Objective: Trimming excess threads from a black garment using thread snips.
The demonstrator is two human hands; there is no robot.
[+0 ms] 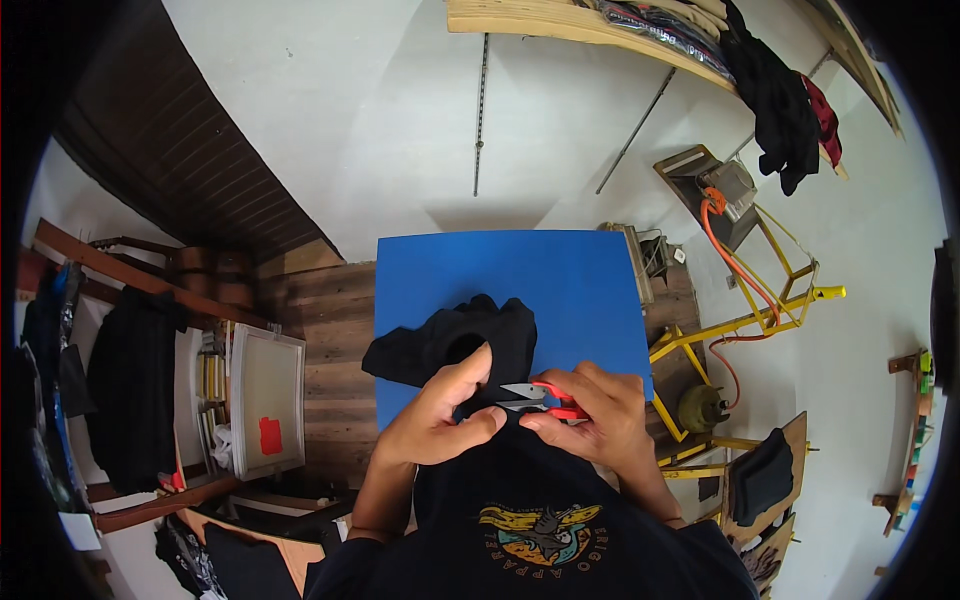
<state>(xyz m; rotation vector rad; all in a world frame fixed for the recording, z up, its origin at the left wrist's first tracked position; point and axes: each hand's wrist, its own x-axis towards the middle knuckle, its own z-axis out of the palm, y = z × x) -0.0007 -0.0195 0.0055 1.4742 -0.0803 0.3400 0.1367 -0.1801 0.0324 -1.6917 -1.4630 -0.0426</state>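
Note:
A bunched black cloth [450, 335], perhaps a garment, lies on the blue tabletop [580, 290] and reaches toward me. My left hand [447, 410] is closed on its near edge, thumb and forefinger gripping the fabric. In my right hand [598, 412] is a pair of scissors [522, 397] with red handles. Their blades are parted and point left, close to the cloth beside my left fingers. Whether the blades touch the fabric I cannot tell, since the dark cloth blends with my dark shirt.
Right of the table stands a yellow metal frame [745, 315] with an orange hose and a green gas cylinder [703, 408]. To the left, a framed screen [270, 402] leans by a rack of black clothes [130, 390]. A wooden shelf [590, 30] with folded garments hangs on the far wall.

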